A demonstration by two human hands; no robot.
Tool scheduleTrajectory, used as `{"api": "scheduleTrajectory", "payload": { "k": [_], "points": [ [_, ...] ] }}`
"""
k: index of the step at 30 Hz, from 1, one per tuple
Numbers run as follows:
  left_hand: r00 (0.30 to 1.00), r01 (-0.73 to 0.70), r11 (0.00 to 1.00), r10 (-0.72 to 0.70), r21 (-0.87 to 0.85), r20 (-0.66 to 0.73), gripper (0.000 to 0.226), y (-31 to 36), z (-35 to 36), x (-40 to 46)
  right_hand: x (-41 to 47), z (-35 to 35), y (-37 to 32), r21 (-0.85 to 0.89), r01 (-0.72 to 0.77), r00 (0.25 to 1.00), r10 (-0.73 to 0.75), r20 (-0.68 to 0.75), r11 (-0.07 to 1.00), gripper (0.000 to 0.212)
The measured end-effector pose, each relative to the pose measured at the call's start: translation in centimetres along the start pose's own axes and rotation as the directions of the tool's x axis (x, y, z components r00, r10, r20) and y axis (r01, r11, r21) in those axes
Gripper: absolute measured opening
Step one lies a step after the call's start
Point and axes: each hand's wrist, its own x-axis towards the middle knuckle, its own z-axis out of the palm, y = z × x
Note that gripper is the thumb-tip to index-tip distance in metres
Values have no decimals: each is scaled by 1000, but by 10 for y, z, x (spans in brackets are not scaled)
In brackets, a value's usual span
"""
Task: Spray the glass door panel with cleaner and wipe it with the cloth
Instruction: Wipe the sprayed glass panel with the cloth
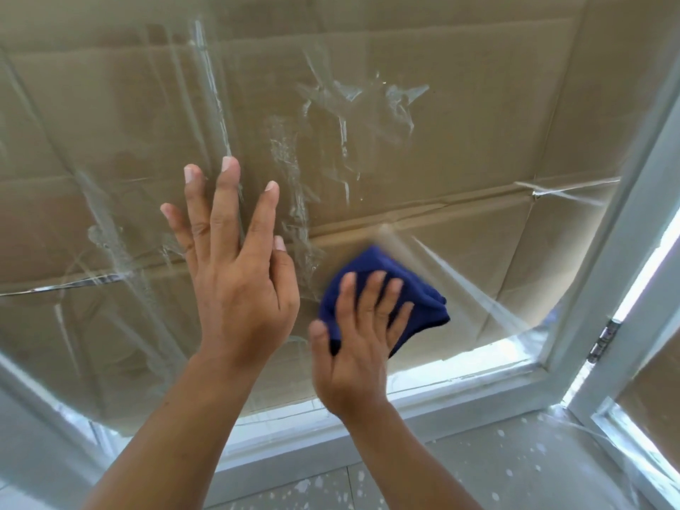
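A person stood close to a glass door panel (423,149), both bare forearms reaching up to it. The left hand (239,274) lay flat against the glass, its fingers (226,200) straight and spread, holding nothing. The right hand (358,336) pressed a folded dark blue cloth (382,274) against the lower part of the pane, just right of the left hand; its fingers were extended over the cloth and its thumb lay along the cloth's left edge. Brown cardboard (110,115), creased and taped, showed through the glass. Wet white streaks of cleaner (331,115) marked the pane above the cloth and to the left of the left hand. A white door frame (489,388) ran beneath the glass and up its right side, with a metal hinge (603,340) on the right. Below, a pale floor (515,461) was flecked with white spots.
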Motion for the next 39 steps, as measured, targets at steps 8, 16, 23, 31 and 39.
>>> {"api": "scheduleTrajectory", "payload": {
  "k": [8,16,23,31,39],
  "points": [
    [999,27,1000,-28,-12,-20,48,0,-7,3,52,-13,2,101,-249,948,264,-175,963,63],
    [1000,17,1000,-17,-9,-11,47,1,-7,3,41,-10,18,-151,377,922,-386,-34,914,58],
    [1000,2,1000,-2,-21,-15,46,3,-11,4,88,-27,4,-35,-123,966,111,-233,992,65],
    [998,5,999,-7,-38,-55,45,8,-9,16,92,-37,24,-199,204,953,-241,-183,959,59],
    [996,12,1000,-14,-21,-88,45,5,-14,26,108,-42,11,-197,264,943,-296,-154,944,63]
  ]
}}
